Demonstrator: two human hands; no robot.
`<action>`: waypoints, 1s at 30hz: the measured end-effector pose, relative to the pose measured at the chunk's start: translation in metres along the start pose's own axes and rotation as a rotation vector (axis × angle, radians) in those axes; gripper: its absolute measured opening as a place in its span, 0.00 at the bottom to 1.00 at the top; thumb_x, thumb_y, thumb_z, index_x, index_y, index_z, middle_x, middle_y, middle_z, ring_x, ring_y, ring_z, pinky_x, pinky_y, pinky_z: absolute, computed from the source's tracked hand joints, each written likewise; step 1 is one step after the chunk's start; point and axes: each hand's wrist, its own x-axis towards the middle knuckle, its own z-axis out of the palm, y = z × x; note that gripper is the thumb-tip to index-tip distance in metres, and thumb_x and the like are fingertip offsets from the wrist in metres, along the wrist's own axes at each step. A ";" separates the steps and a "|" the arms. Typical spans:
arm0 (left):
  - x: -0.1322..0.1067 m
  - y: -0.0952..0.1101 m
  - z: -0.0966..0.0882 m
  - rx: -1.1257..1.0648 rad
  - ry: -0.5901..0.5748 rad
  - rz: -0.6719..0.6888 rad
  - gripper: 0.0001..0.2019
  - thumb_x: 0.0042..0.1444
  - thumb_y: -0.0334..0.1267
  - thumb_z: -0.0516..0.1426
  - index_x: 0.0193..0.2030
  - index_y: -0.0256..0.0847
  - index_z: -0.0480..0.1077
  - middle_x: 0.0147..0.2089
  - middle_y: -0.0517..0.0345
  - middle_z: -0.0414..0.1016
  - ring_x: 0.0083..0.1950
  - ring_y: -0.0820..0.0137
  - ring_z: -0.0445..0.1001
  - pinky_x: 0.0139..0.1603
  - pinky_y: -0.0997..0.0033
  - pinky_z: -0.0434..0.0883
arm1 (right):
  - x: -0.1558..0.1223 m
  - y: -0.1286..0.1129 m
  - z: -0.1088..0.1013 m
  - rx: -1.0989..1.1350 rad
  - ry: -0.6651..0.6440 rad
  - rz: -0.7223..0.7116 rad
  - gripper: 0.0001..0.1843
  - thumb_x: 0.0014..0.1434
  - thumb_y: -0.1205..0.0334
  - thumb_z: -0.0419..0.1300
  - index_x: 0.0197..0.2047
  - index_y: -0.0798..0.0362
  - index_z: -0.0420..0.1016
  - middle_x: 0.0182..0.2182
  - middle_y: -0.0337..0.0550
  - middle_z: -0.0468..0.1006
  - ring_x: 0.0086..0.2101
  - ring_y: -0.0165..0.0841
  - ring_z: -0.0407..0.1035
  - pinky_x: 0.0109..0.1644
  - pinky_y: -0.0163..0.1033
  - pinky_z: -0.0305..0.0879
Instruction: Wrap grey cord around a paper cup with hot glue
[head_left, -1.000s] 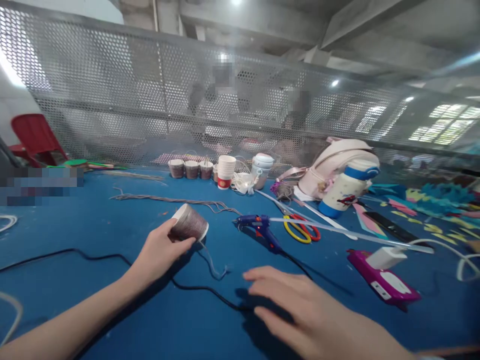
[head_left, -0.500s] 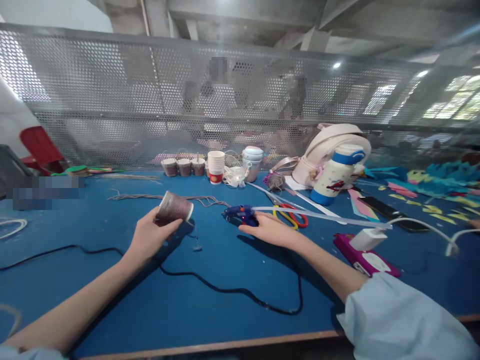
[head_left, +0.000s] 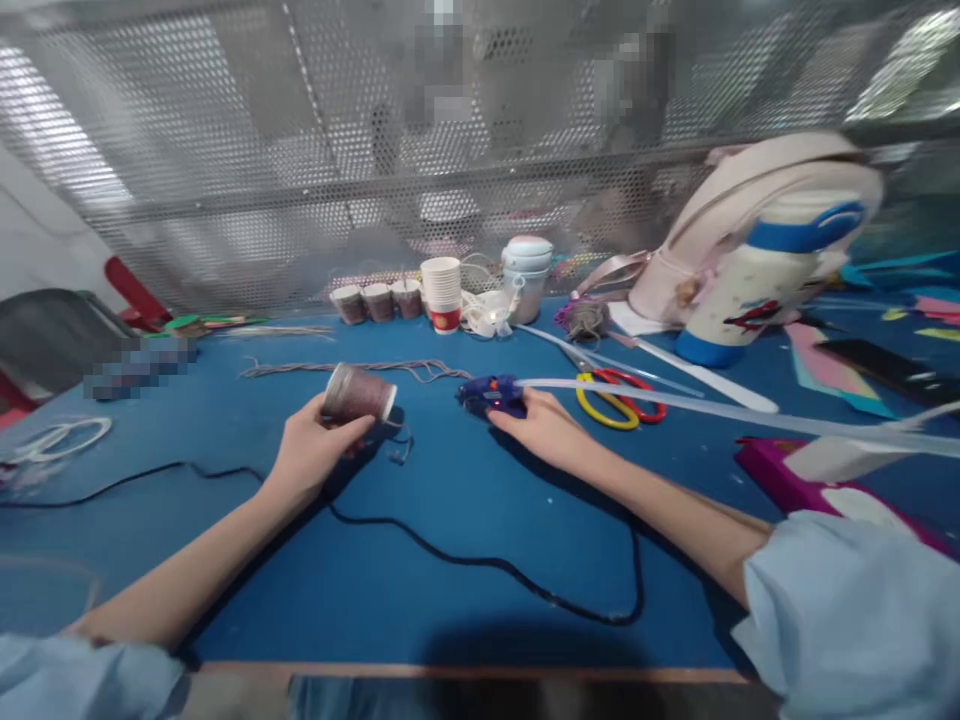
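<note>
My left hand [head_left: 311, 450] is closed round a paper cup wrapped in brownish cord [head_left: 357, 393], held on its side just above the blue table [head_left: 225, 580]; a loose end of cord hangs from it. My right hand [head_left: 541, 428] rests on a blue hot glue gun [head_left: 491, 393] lying on the table, fingers wrapped over its handle. A long clear glue stick [head_left: 675, 405] sticks out of the gun to the right. The gun's black cable [head_left: 480, 562] loops across the table towards the left.
Yellow and red scissors [head_left: 619, 400] lie right of the gun. At the back stand wrapped cups [head_left: 379, 300], a stack of paper cups [head_left: 441, 290], a small flask [head_left: 526, 275], a white-and-blue bottle [head_left: 765, 280] and a pink bag [head_left: 750, 200]. A perforated metal screen [head_left: 225, 180] closes the far side.
My right hand reached forward from the near table to the glue gun and settled on it. My left hand kept the wrapped cup. The camera moved closer and tilted down.
</note>
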 end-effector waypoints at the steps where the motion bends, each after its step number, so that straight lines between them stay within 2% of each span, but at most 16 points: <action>1: -0.001 0.001 0.000 -0.032 0.002 -0.001 0.15 0.41 0.41 0.66 0.34 0.37 0.69 0.17 0.66 0.69 0.19 0.73 0.67 0.21 0.75 0.64 | -0.002 -0.002 0.000 0.006 0.010 -0.011 0.13 0.58 0.61 0.56 0.44 0.56 0.76 0.40 0.48 0.80 0.40 0.40 0.72 0.45 0.41 0.65; 5: -0.003 0.001 0.000 -0.119 -0.055 -0.009 0.14 0.42 0.39 0.65 0.35 0.37 0.69 0.18 0.65 0.70 0.19 0.74 0.67 0.21 0.76 0.65 | -0.019 -0.014 0.002 0.041 0.103 -0.105 0.14 0.59 0.55 0.55 0.44 0.53 0.74 0.36 0.44 0.80 0.37 0.40 0.73 0.41 0.40 0.67; 8: -0.004 0.003 -0.001 -0.140 -0.103 -0.040 0.14 0.44 0.39 0.65 0.36 0.36 0.70 0.19 0.65 0.70 0.19 0.74 0.67 0.20 0.76 0.65 | -0.035 -0.025 0.007 0.107 0.083 -0.143 0.16 0.57 0.55 0.58 0.47 0.51 0.70 0.30 0.38 0.79 0.29 0.34 0.72 0.34 0.37 0.66; 13: -0.009 0.010 0.000 -0.118 -0.153 -0.088 0.13 0.45 0.40 0.64 0.36 0.36 0.69 0.16 0.65 0.68 0.17 0.75 0.66 0.16 0.78 0.62 | -0.048 -0.038 0.016 0.047 0.044 -0.265 0.06 0.58 0.58 0.57 0.36 0.50 0.69 0.28 0.38 0.76 0.25 0.30 0.68 0.30 0.34 0.62; 21: -0.017 0.018 0.005 -0.051 -0.184 -0.158 0.12 0.48 0.40 0.63 0.36 0.37 0.69 0.13 0.68 0.65 0.14 0.78 0.62 0.14 0.81 0.57 | -0.052 -0.043 0.019 0.031 -0.068 -0.262 0.06 0.60 0.59 0.55 0.31 0.50 0.67 0.23 0.36 0.73 0.21 0.28 0.65 0.26 0.33 0.58; 30: -0.021 0.022 0.007 -0.062 -0.186 -0.154 0.10 0.48 0.38 0.63 0.35 0.37 0.69 0.14 0.70 0.63 0.15 0.80 0.61 0.14 0.82 0.56 | -0.053 -0.046 0.022 0.053 -0.049 -0.234 0.07 0.60 0.59 0.55 0.30 0.50 0.66 0.22 0.35 0.72 0.21 0.28 0.64 0.26 0.33 0.58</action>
